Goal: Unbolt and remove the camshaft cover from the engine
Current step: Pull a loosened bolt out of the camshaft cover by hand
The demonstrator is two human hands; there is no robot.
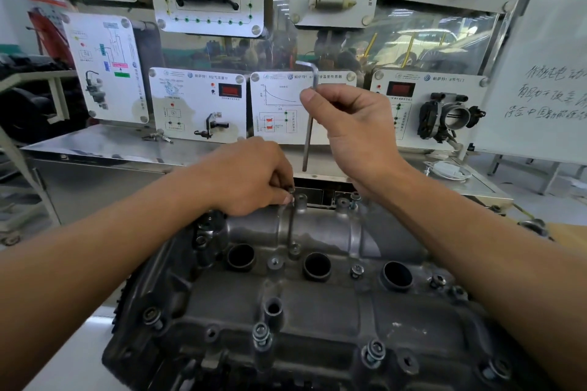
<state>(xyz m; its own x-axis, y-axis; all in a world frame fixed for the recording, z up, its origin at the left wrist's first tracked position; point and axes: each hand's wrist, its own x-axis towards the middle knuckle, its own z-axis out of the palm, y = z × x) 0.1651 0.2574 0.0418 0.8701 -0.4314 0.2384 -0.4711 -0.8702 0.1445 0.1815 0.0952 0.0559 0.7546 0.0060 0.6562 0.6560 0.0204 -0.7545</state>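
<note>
From the head camera, the grey metal cover [317,305] sits on the engine in the near centre, not yet lifted. Several bolts [261,335] along its near edge stand proud of their holes, which suggests they have been backed out. Others look seated.

The right hand [355,130] is raised above the far edge. Its fingers [313,98] pinch an L-shaped hex key [307,143], which hangs clear of the engine, probably parked while the other hand works.

The left hand [251,178] rests on the cover's far ridge. Its fingers [282,190] are curled tight around the top of a thin rod [291,228] standing in a bolt hole. I cannot tell whether this is a long bolt or a second key.

Behind stand a steel counter [95,143] and training panels [197,105].
</note>
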